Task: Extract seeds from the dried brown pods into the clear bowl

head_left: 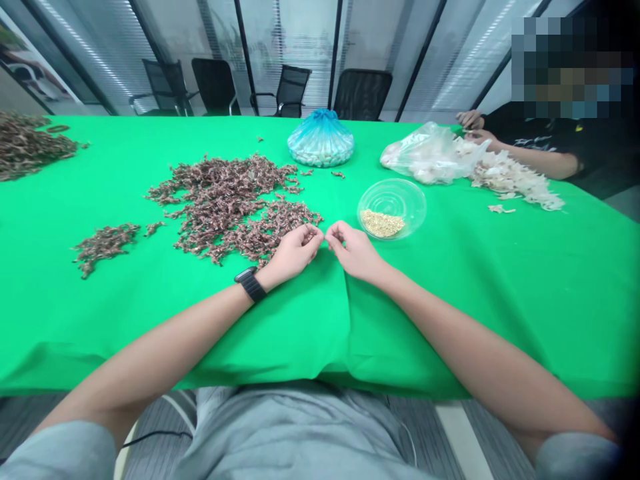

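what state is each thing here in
Left hand, pinched at the fingertips, anything held too small to tell
Right hand, pinched too, close to the left
Clear plastic bowl, upright, pale grains inside
Blue plastic bag, gathered shut, pale contents
Clear plastic bag, on its side, pale flakes beside it
Brown heap, loose, scattered on green cloth

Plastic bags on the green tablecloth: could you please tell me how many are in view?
2: a blue-tinted bag at the far edge of the green tablecloth, and a clear bag to its right, near a co-worker's hand. Others may be hidden.
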Action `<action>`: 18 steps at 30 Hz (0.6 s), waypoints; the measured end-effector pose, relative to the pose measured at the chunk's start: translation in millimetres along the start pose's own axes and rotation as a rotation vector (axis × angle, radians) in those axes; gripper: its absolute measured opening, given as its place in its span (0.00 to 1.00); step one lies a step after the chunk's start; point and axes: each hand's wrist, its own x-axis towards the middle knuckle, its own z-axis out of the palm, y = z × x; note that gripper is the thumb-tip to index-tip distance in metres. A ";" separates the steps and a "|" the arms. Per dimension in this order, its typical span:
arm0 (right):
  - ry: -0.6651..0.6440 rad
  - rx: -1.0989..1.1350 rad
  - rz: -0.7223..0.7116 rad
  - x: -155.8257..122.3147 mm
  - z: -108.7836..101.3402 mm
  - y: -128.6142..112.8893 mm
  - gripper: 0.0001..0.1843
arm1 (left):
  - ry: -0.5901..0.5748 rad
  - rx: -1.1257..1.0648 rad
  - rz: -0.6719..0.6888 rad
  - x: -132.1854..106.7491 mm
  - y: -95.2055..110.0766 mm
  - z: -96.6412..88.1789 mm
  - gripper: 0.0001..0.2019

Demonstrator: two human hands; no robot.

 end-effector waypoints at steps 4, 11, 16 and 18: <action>-0.008 0.033 0.023 -0.3 0.5 1.7 0.06 | 0.025 0.093 0.031 0.1 -1.2 -1.3 0.07; -0.029 0.080 0.059 -0.5 1.8 4.0 0.06 | 0.019 0.135 0.063 0.1 -2.6 -3.3 0.08; -0.042 0.044 0.068 -0.7 1.6 0.3 0.08 | 0.032 0.152 0.067 0.2 -3.2 -3.6 0.06; -0.043 0.000 0.054 -0.9 0.8 -2.6 0.08 | 0.038 0.166 0.070 0.6 -4.0 -3.7 0.06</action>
